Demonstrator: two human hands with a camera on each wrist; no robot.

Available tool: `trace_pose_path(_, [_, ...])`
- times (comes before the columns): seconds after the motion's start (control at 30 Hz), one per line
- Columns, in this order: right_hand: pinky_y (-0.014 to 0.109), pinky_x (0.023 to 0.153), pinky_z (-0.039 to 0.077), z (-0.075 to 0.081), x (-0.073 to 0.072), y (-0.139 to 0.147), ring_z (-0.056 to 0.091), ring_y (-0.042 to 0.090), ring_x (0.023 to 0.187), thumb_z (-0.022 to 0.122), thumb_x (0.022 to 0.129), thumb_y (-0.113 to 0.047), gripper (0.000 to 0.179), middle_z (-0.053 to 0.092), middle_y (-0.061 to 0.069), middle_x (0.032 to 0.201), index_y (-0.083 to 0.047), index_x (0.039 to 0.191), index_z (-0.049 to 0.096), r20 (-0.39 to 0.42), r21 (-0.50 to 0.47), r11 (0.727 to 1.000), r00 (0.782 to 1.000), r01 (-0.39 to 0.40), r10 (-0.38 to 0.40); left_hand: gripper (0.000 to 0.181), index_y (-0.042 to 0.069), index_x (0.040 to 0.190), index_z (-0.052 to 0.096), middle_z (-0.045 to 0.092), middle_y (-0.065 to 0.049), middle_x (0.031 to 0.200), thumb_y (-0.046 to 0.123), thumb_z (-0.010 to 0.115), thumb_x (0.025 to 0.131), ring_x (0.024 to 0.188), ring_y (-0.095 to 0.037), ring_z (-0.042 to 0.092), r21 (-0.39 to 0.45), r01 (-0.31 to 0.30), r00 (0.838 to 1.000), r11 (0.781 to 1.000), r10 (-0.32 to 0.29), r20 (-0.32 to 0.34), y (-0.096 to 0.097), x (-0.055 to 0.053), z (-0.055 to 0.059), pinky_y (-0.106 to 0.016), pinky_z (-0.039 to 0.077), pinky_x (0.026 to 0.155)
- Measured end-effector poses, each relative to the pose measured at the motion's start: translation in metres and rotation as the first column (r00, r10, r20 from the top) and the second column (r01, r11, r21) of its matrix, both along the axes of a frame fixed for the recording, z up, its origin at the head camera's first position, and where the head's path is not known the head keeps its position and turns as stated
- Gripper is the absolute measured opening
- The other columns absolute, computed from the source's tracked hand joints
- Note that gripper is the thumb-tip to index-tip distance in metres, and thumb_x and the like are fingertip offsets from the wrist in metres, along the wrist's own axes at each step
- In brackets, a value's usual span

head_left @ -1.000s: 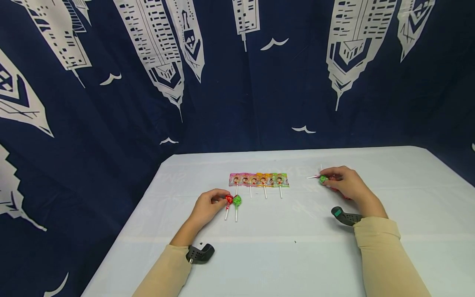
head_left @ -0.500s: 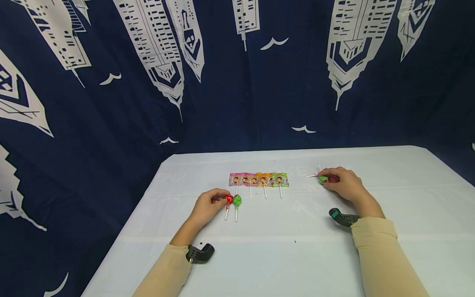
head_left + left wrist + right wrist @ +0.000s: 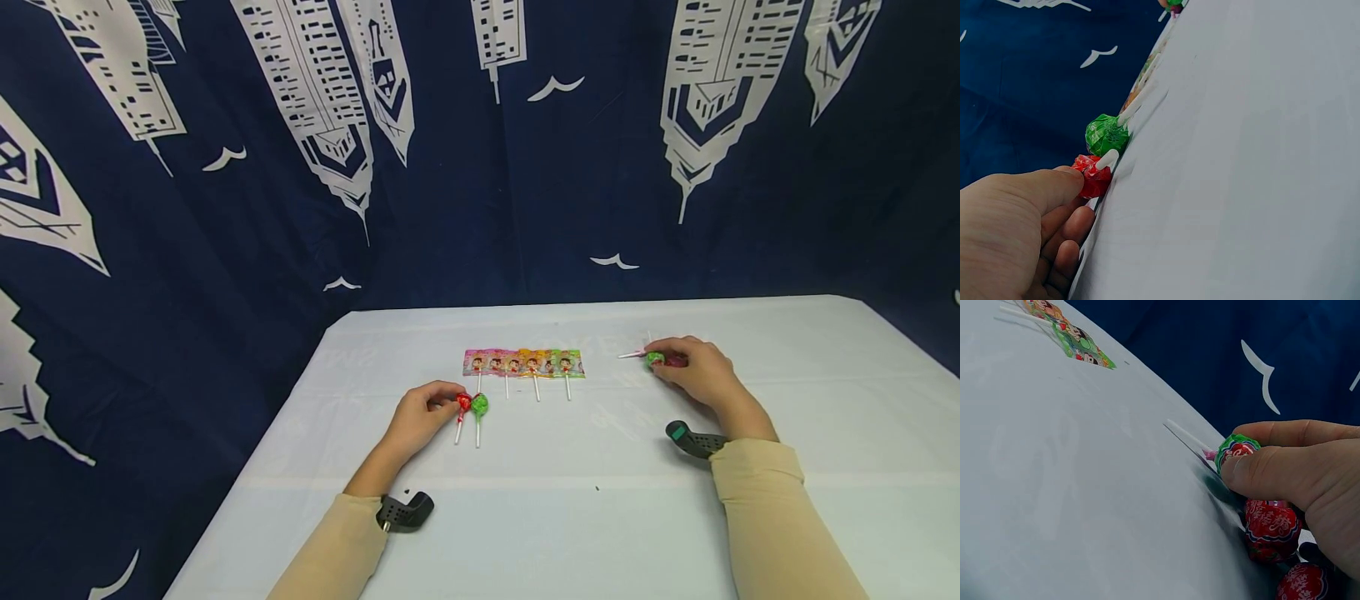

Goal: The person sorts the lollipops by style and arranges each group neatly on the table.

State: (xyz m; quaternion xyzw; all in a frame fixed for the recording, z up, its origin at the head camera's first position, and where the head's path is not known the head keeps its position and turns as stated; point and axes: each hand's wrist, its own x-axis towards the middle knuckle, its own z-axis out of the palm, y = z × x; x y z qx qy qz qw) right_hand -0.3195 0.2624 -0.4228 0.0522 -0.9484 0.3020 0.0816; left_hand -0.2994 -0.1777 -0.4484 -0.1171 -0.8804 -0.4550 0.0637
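My left hand (image 3: 426, 418) pinches the head of a red-wrapped lollipop (image 3: 1092, 176) between thumb and fingers. Beside it lies a green-wrapped lollipop (image 3: 480, 405), its head close to the red one and its stick toward me. At the right, my right hand (image 3: 697, 368) holds a green-and-red wrapped lollipop (image 3: 1237, 449) by its head, thumb on the near side, the white stick pointing left. Red-wrapped lollipops (image 3: 1271, 528) lie under that hand in the right wrist view, partly hidden by it.
A row of lollipops in flat pink, orange and green wrappers (image 3: 523, 363) lies between the hands on the white table (image 3: 570, 533). A dark blue curtain (image 3: 510, 192) with white building prints hangs behind the table. Each wrist wears a black device (image 3: 405, 513).
Over the last second my right hand has shifted slightly left with the green-and-red lollipop. The left hand and the row of lollipops stay in place.
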Motion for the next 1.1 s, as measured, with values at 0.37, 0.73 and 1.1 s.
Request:
trace_pose_path(0.37, [0.071, 0.100, 0.025, 0.006, 0.001, -0.001, 0.054, 0.043, 0.120, 0.066, 0.095, -0.023, 0.035, 0.063, 0.021, 0.122, -0.014, 0.129, 0.064, -0.055, -0.069, 0.998, 0.998, 0.014, -0.018, 0.020, 0.016, 0.108, 0.076, 0.071, -0.003, 0.091, 0.011, 0.072, 0.089, 0.076, -0.011, 0.055, 0.023, 0.006, 1.000, 1.000, -0.006, -0.004, 0.001, 0.001, 0.001, -0.021, 0.045, 0.068])
trace_pose_path(0.73, [0.050, 0.088, 0.046, 0.011, 0.001, -0.006, 0.058, 0.040, 0.116, 0.059, 0.100, -0.038, 0.043, 0.058, 0.020, 0.131, -0.012, 0.134, 0.061, -0.090, -0.175, 0.985, 0.996, 0.005, -0.021, 0.020, 0.017, 0.108, 0.076, 0.071, -0.003, 0.091, 0.012, 0.072, 0.090, 0.077, -0.011, 0.055, 0.008, 0.001, 1.000, 1.000, -0.001, 0.001, 0.001, 0.002, 0.003, -0.023, 0.045, 0.069])
trace_pose_path(1.1, [0.027, 0.067, 0.050, 0.020, 0.002, -0.015, 0.066, 0.023, 0.093, 0.060, 0.100, -0.034, 0.038, 0.064, 0.015, 0.121, -0.012, 0.131, 0.064, -0.166, -0.218, 0.975, 0.986, -0.040, 0.003, 0.020, 0.017, 0.108, 0.076, 0.071, -0.003, 0.092, 0.011, 0.072, 0.090, 0.077, -0.011, 0.055, 0.011, 0.000, 1.000, 1.000, 0.000, 0.008, 0.002, 0.003, 0.004, -0.022, 0.045, 0.070])
